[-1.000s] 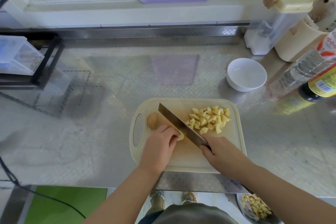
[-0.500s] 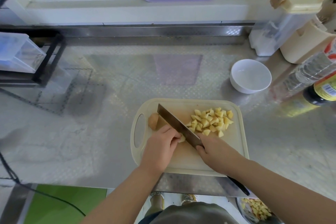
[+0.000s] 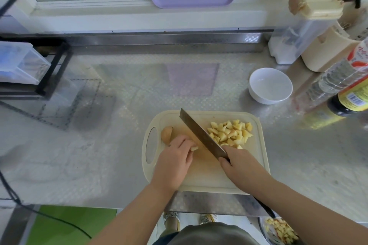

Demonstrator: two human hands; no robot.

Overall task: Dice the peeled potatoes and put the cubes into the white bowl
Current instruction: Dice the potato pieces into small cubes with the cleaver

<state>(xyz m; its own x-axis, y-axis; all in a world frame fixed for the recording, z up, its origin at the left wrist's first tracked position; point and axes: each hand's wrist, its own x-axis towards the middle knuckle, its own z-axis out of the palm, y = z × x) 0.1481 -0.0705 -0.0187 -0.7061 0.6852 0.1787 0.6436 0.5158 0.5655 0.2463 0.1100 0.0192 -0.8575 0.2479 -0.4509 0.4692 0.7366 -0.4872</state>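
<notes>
Fingers [image 3: 184,142] of the left hand [image 3: 174,163] are curled down onto a potato piece [image 3: 194,148], which protrudes at their 3 o'clock side. The right hand [image 3: 240,163] is wrapped around the cleaver [image 3: 201,135] handle. The blade runs between that piece and the potato cubes [image 3: 231,134] on the cutting board [image 3: 258,157]. The white bowl [image 3: 270,85] stands at 1 o'clock, off the board.

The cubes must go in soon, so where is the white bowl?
In the head view, the white bowl sits on the counter at the right, just beyond the far right corner of the cutting board and left of the bottles.
</notes>
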